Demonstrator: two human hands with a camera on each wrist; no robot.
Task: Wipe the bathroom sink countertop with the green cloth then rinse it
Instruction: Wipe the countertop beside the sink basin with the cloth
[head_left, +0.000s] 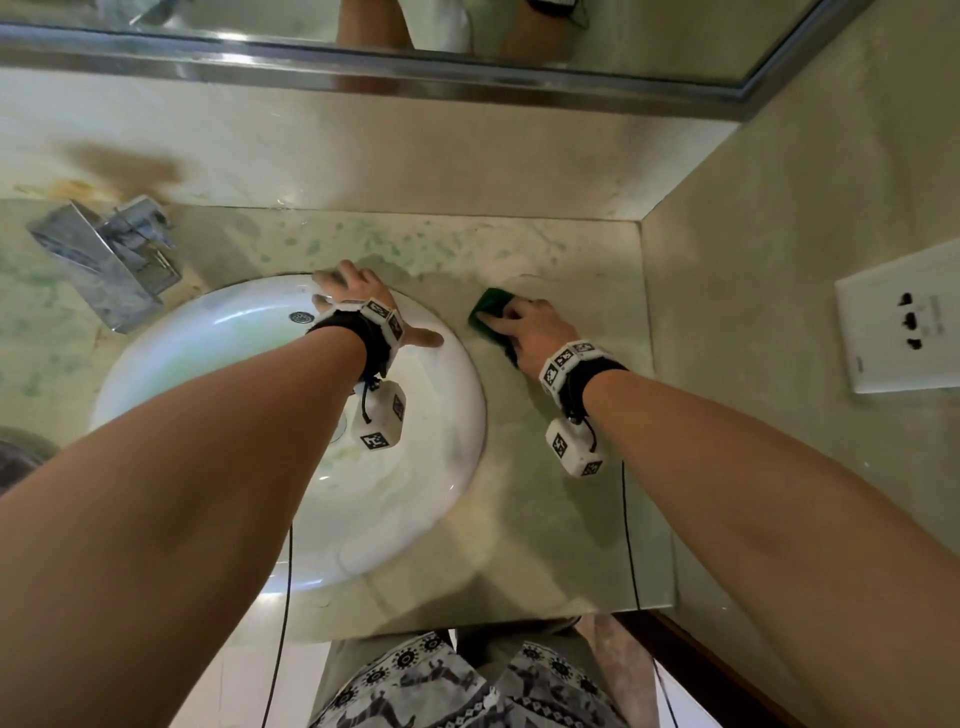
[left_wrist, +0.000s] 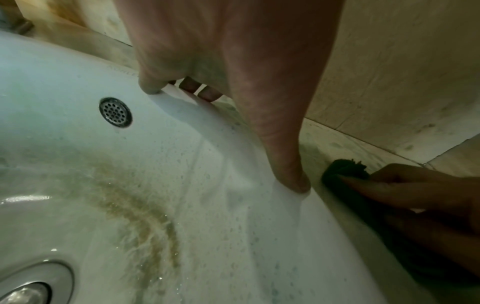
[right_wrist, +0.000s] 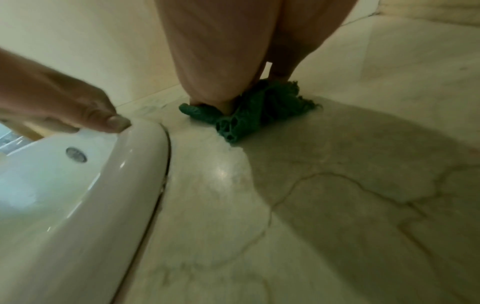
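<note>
The green cloth (head_left: 488, 304) lies bunched on the beige marble countertop (head_left: 561, 519), just right of the white round sink (head_left: 457, 441). My right hand (head_left: 519, 327) sits on top of it, thumb and fingers gathered into the folds and pressing it onto the stone. From the right wrist, the cloth (right_wrist: 259, 107) is crumpled under that hand (right_wrist: 233, 61). My left hand (head_left: 374, 306) rests spread on the sink's far right rim and holds nothing. The left wrist view has that hand (left_wrist: 246, 92) on the rim (left_wrist: 182, 164), with the cloth (left_wrist: 342, 168) beyond it.
A chrome faucet (head_left: 104, 260) stands at the back left of the sink. The mirror frame (head_left: 467, 78) runs above the backsplash. On the right wall is a white socket plate (head_left: 898, 332). A brownish stain (left_wrist: 145, 216) streaks the basin above the drain (left_wrist: 26, 288).
</note>
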